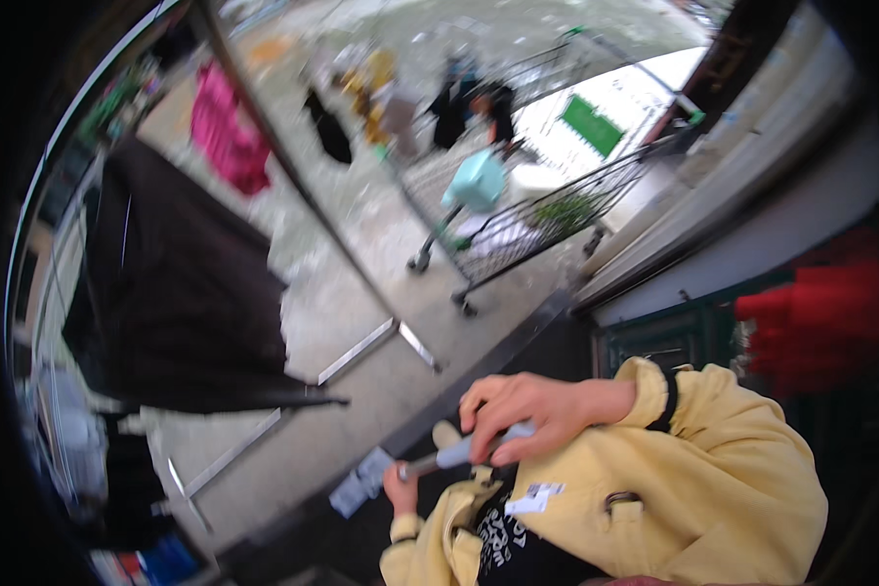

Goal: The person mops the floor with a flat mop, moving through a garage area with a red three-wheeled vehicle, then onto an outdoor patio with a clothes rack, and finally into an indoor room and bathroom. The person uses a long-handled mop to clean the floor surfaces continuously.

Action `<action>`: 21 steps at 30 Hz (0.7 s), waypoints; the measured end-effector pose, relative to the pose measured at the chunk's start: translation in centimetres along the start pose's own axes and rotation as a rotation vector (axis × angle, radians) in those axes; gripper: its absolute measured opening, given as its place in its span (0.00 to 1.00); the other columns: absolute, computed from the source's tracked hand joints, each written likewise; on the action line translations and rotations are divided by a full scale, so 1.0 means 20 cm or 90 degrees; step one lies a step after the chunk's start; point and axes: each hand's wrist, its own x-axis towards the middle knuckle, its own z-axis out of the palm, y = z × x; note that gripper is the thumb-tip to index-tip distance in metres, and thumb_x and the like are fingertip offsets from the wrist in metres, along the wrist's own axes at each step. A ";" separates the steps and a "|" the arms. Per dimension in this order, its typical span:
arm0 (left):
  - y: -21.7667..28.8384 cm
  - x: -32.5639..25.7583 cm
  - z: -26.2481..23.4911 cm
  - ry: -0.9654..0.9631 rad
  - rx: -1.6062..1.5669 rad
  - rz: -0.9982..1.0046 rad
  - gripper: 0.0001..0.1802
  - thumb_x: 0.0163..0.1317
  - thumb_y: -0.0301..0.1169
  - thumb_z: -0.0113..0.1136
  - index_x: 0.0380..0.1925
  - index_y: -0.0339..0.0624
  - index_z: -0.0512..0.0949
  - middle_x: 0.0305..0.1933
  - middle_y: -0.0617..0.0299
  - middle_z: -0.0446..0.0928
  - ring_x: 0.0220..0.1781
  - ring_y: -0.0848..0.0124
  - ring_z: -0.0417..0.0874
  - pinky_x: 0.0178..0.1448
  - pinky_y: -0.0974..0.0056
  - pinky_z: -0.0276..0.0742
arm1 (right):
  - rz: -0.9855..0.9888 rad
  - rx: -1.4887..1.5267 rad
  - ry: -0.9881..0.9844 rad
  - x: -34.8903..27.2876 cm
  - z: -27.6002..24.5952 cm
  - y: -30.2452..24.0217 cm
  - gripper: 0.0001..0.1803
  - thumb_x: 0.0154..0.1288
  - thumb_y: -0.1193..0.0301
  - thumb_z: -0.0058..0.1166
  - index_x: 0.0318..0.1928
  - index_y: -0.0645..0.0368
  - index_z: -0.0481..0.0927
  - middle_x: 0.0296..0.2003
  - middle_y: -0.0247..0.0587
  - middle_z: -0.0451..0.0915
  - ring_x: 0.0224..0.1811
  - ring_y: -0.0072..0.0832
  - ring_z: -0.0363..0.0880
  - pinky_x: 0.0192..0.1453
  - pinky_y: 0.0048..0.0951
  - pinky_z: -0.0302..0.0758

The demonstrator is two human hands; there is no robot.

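A short stick-like handle [454, 455], grey with a pale blue-grey grip, lies slantwise in front of my chest. Curled over its upper grip is my right hand [532, 412], closed on it. My left hand [398, 490] closes round its lower, grey end; the fingers are small and blurred. Just beyond the left hand shows a pale blue, crumpled-looking piece [361, 481]; whether it joins the handle I cannot tell. Both my sleeves are yellow, and a white label [535, 498] shows on the jacket front.
A metal clothes rack [347, 254] stands ahead, with a dark garment [181, 283] and a pink one [225, 127] at left. Beyond it is a wire cart [547, 225] holding a turquoise container [476, 181]. A red cloth [820, 313] is at right. A dark step edge crosses the floor.
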 end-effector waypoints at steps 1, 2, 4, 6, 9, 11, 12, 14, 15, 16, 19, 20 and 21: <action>-0.02 -0.01 0.02 -0.032 -0.003 -0.002 0.08 0.47 0.26 0.65 0.29 0.43 0.78 0.34 0.52 0.79 0.38 0.49 0.79 0.43 0.50 0.74 | 0.008 0.056 -0.002 0.01 0.02 0.02 0.09 0.62 0.69 0.63 0.41 0.57 0.85 0.37 0.35 0.85 0.48 0.33 0.78 0.58 0.38 0.74; -0.03 -0.01 0.04 -0.023 0.011 -0.031 0.05 0.49 0.25 0.62 0.28 0.44 0.78 0.34 0.53 0.79 0.38 0.49 0.78 0.42 0.49 0.74 | 0.041 0.162 0.001 0.02 0.04 0.02 0.08 0.62 0.72 0.63 0.40 0.60 0.85 0.33 0.38 0.84 0.41 0.37 0.82 0.59 0.42 0.74; 0.01 0.01 0.08 0.025 0.054 -0.014 0.04 0.49 0.25 0.62 0.25 0.46 0.77 0.29 0.54 0.76 0.37 0.50 0.77 0.42 0.49 0.72 | 0.081 0.303 0.086 0.04 0.09 0.01 0.08 0.62 0.70 0.60 0.33 0.64 0.83 0.23 0.41 0.81 0.29 0.35 0.80 0.50 0.42 0.77; 0.11 0.06 0.10 0.050 0.046 -0.071 0.05 0.47 0.29 0.66 0.21 0.47 0.77 0.29 0.55 0.76 0.38 0.49 0.76 0.44 0.50 0.72 | 0.111 0.296 0.161 0.06 0.11 -0.03 0.10 0.62 0.68 0.58 0.26 0.60 0.77 0.18 0.35 0.76 0.19 0.28 0.73 0.40 0.36 0.74; 0.28 0.15 0.06 0.048 0.000 -0.081 0.04 0.47 0.28 0.65 0.22 0.47 0.78 0.29 0.56 0.77 0.36 0.51 0.77 0.43 0.50 0.72 | 0.065 0.261 0.238 0.10 0.06 -0.08 0.10 0.63 0.68 0.58 0.28 0.53 0.72 0.15 0.26 0.69 0.14 0.21 0.67 0.33 0.32 0.72; 0.37 0.25 0.03 0.030 -0.070 -0.065 0.03 0.48 0.27 0.64 0.22 0.47 0.78 0.27 0.56 0.78 0.35 0.51 0.77 0.42 0.50 0.72 | 0.031 0.239 0.237 0.12 -0.04 -0.11 0.08 0.67 0.67 0.54 0.32 0.49 0.70 0.13 0.19 0.65 0.14 0.17 0.62 0.33 0.27 0.69; 0.41 0.29 0.02 0.016 -0.090 -0.051 0.03 0.49 0.27 0.64 0.24 0.47 0.78 0.28 0.55 0.79 0.35 0.50 0.78 0.42 0.50 0.73 | 0.049 0.231 0.268 0.12 -0.10 -0.13 0.09 0.69 0.65 0.51 0.32 0.48 0.68 0.12 0.18 0.62 0.16 0.15 0.62 0.36 0.25 0.67; 0.43 0.37 -0.01 -0.025 -0.109 -0.054 0.03 0.51 0.26 0.62 0.27 0.47 0.79 0.28 0.54 0.80 0.36 0.48 0.79 0.41 0.48 0.75 | 0.074 0.250 0.354 0.12 -0.22 -0.11 0.09 0.74 0.69 0.42 0.45 0.60 0.74 0.13 0.19 0.60 0.18 0.15 0.60 0.43 0.24 0.64; 0.42 0.40 -0.02 -0.036 -0.114 -0.061 0.03 0.52 0.27 0.60 0.28 0.46 0.79 0.28 0.52 0.80 0.36 0.47 0.80 0.41 0.47 0.75 | 0.094 0.237 0.416 0.13 -0.27 -0.09 0.12 0.75 0.71 0.39 0.49 0.64 0.73 0.14 0.20 0.59 0.19 0.15 0.59 0.44 0.24 0.63; 0.39 0.44 -0.03 -0.057 -0.124 -0.067 0.04 0.53 0.29 0.60 0.30 0.46 0.79 0.29 0.51 0.80 0.36 0.45 0.80 0.40 0.46 0.76 | 0.095 0.263 0.409 0.16 -0.31 -0.05 0.15 0.75 0.72 0.37 0.53 0.67 0.73 0.14 0.21 0.59 0.20 0.15 0.59 0.45 0.25 0.63; 0.23 0.48 -0.08 -0.079 -0.136 -0.097 0.04 0.54 0.30 0.60 0.30 0.46 0.79 0.30 0.50 0.81 0.37 0.45 0.81 0.40 0.47 0.76 | 0.107 0.321 0.420 0.31 -0.31 0.09 0.17 0.76 0.74 0.35 0.58 0.70 0.71 0.14 0.22 0.58 0.21 0.16 0.59 0.46 0.26 0.62; 0.16 0.49 -0.12 -0.075 -0.112 -0.101 0.04 0.54 0.31 0.59 0.30 0.46 0.79 0.30 0.49 0.81 0.37 0.46 0.81 0.40 0.47 0.77 | 0.123 0.337 0.428 0.39 -0.27 0.15 0.17 0.76 0.74 0.36 0.57 0.69 0.71 0.14 0.22 0.58 0.21 0.16 0.59 0.47 0.26 0.63; 0.07 0.50 -0.16 -0.074 -0.106 -0.115 0.04 0.55 0.31 0.58 0.30 0.45 0.79 0.30 0.49 0.80 0.37 0.45 0.81 0.41 0.47 0.77 | 0.129 0.348 0.417 0.47 -0.21 0.20 0.15 0.76 0.74 0.36 0.55 0.68 0.72 0.14 0.22 0.58 0.22 0.16 0.59 0.47 0.27 0.63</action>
